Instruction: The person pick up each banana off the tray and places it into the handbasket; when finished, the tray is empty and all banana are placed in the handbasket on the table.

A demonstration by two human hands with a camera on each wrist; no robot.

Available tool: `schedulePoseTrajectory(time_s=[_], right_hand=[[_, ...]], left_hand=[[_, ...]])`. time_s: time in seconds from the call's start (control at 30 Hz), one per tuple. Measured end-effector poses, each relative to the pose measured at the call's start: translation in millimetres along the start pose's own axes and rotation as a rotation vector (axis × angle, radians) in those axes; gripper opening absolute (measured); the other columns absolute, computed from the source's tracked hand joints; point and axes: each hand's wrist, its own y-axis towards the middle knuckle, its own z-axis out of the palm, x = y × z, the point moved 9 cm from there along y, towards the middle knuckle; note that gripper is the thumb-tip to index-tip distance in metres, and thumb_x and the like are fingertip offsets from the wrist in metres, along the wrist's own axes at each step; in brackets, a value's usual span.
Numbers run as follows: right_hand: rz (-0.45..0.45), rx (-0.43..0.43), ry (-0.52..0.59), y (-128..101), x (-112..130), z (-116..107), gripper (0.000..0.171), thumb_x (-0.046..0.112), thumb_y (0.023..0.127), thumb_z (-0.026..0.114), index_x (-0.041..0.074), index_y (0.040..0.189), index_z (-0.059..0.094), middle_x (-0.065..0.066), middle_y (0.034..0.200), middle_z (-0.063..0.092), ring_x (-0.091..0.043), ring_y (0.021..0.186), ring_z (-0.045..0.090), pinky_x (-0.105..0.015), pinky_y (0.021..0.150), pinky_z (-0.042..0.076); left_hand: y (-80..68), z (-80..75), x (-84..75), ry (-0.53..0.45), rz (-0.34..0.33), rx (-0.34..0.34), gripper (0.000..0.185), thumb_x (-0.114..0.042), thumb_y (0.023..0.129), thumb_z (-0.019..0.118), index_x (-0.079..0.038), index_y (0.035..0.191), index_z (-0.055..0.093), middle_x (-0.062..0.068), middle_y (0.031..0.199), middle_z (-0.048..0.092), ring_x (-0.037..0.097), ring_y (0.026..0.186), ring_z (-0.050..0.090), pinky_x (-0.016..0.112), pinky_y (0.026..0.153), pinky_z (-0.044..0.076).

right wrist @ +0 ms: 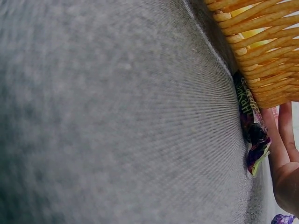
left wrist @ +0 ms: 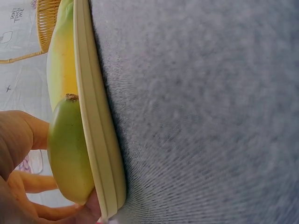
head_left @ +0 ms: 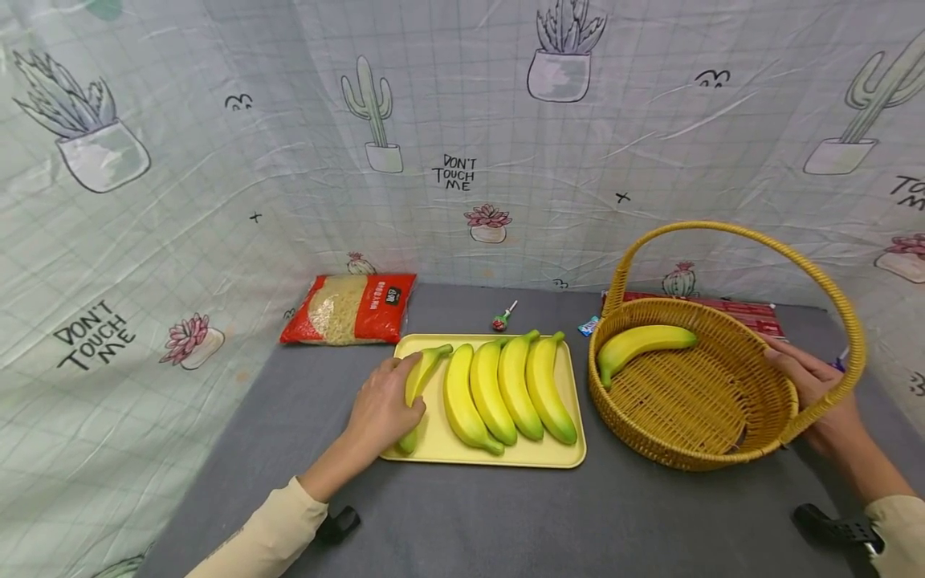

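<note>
My left hand (head_left: 386,405) grips the leftmost yellow banana (head_left: 426,373) on the pale yellow tray (head_left: 495,459). In the left wrist view that banana's green end (left wrist: 70,149) lies inside the tray's rim, with fingers around it. Several more bananas (head_left: 509,393) lie side by side to its right. My right hand (head_left: 817,389) holds the right side of the woven basket (head_left: 686,453), its thumb at the rim below the tall handle. One banana (head_left: 643,345) rests inside the basket, near its back left wall. The right wrist view shows fingers (right wrist: 275,140) along the basket's outside.
A red bag of noodle-like food (head_left: 350,309) lies behind the tray to the left. Behind the tray are a lollipop (head_left: 504,315) and a small blue packet (head_left: 588,326). A red package (head_left: 751,317) lies behind the basket, and a dark wrapped candy (right wrist: 252,126) beside it.
</note>
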Motion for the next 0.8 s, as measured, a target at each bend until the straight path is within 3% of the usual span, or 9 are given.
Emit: schedulePoseTrajectory(time_s=[0.47,0.8], right_hand=[[0.002,-0.003,0.006,3,0,2,0.035,-0.003,0.107,0.057,0.012,0.131,0.078,0.003,0.113,0.077,-0.010,0.094,0.076,-0.027,0.066,0.059],[0.015,-0.002,0.013,0,-1,1,0.036,-0.003,0.107,0.056,0.014,0.131,0.078,0.002,0.113,0.077,-0.011,0.093,0.076,-0.027,0.066,0.059]], left_hand=[[0.3,-15.4,-11.0,-0.035,0.115,-0.090,0.068,-0.006,0.082,0.080,-0.008,0.147,0.062,0.021,0.128,0.063,0.041,0.108,0.064,0.061,0.088,0.052],[11.4,-22.0,-40.1,-0.041,0.210,-0.105,0.064,-0.004,0.080,0.079,-0.010,0.143,0.066,0.019,0.128,0.064,0.039,0.107,0.065,0.059,0.085,0.054]])
